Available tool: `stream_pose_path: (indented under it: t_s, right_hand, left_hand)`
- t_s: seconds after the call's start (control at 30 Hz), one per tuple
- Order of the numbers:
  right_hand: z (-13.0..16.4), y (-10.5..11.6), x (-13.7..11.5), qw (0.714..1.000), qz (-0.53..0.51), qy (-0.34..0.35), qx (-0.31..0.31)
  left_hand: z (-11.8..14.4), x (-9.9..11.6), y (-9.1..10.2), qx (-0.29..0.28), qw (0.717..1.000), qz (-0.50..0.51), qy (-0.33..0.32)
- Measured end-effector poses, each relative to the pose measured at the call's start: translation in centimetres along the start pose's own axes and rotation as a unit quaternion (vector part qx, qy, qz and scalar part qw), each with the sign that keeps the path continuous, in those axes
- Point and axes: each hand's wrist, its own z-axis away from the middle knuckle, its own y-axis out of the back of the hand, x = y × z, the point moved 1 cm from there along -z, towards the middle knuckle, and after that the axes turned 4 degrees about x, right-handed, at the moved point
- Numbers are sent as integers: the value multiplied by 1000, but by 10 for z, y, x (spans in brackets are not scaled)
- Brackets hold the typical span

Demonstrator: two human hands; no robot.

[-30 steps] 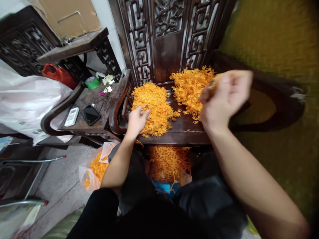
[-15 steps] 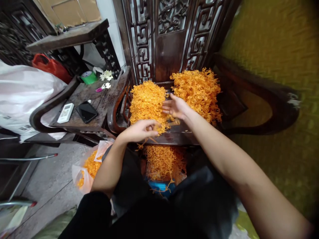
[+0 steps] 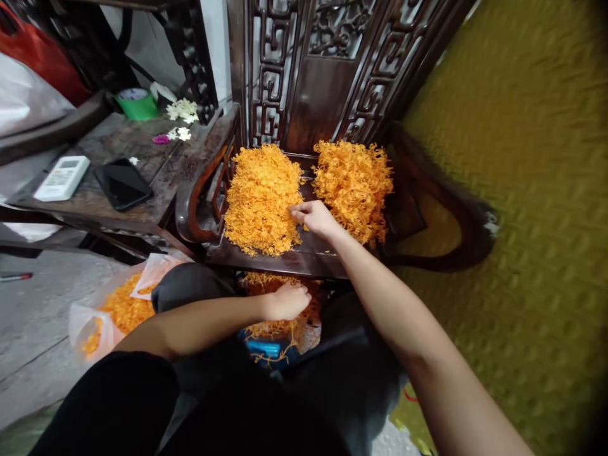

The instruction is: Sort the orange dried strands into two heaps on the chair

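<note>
Head cam looking down at a carved dark wooden chair [image 3: 313, 259] with two heaps of orange stringy strands, cordyceps-looking stuff, on the seat. Right hand [image 3: 316, 218] sits between them, fingers pressed together and laid flat against the 3 o'clock edge of the left heap [image 3: 261, 196]; the right heap [image 3: 354, 187] is just beside the wrist. Left hand [image 3: 287, 301] is lower, below the seat's front edge, curled loosely over a third batch of strands [image 3: 278, 326] in a container between the knees. Can't tell if it's actually pinching any.

Around 9 o'clock there's a plastic bag [image 3: 109, 313] of the same orange strands on the floor. Up at 10 o'clock, a side table [image 3: 156, 171] holds a black phone [image 3: 122, 183], a white remote [image 3: 63, 178], a green tape roll [image 3: 137, 103] and some small white flowers [image 3: 182, 113]. No readable writing anywhere, the remote's labels are too small.
</note>
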Motion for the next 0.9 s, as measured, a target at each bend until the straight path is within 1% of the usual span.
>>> stream_pose_path:
  t_s: [0.07,0.13,0.17,0.2,0.23,0.3,0.37,0.43,0.47,0.5,0.53,0.57,0.63,0.67,0.7,0.77,0.8,0.83,0.9]
  right_hand:
    - [0,26,3,997,69,12,43]
    - [2,60,15,982,157,-9,108]
    - [4,77,24,968,202,-31,145]
    - [8,94,36,933,305,-72,178]
    - [13,107,48,917,335,-101,190]
    - [24,124,69,903,370,-128,178]
    - [34,131,82,902,378,-128,167]
    - [37,134,81,889,397,-107,200]
    - [35,136,76,880,407,-86,230]
    - [30,138,69,870,415,-59,258]
    - [23,140,61,864,423,-26,273]
    - [13,142,53,861,430,9,270]
    - [-12,143,41,865,445,63,223]
    - [-26,143,38,867,452,75,194]
    - [-39,143,38,869,459,78,171]
    - [-62,141,42,867,469,64,156]
    - [-71,141,45,865,474,55,156]
    - [-78,141,47,862,478,46,160]
    - [-86,144,50,856,487,30,172]
  left_hand:
    - [-3,1,-1,-7,1000,-10,-14]
    - [-4,3,6,-5,999,-31,-27]
    - [-5,4,12,2,998,-43,-34]
    - [-6,5,19,11,998,-54,-40]
    - [-8,6,28,24,997,-64,-44]
    - [-17,7,48,56,995,-76,-45]
    - [-37,8,71,94,993,-59,-30]
    - [-68,7,97,128,992,-1,17]
    - [-87,6,110,148,986,46,68]
    - [-107,4,124,173,970,97,142]
    - [-128,1,136,198,957,110,180]
    - [-148,-1,148,219,948,116,202]
    - [-184,-11,164,261,922,129,256]
    - [-199,-17,169,286,900,147,294]
    - [-212,-24,171,316,871,175,332]
    - [-231,-41,170,370,822,212,378]
    - [-239,-49,167,392,806,221,385]
    - [-246,-57,165,407,800,221,381]
    - [-259,-71,159,415,804,224,362]
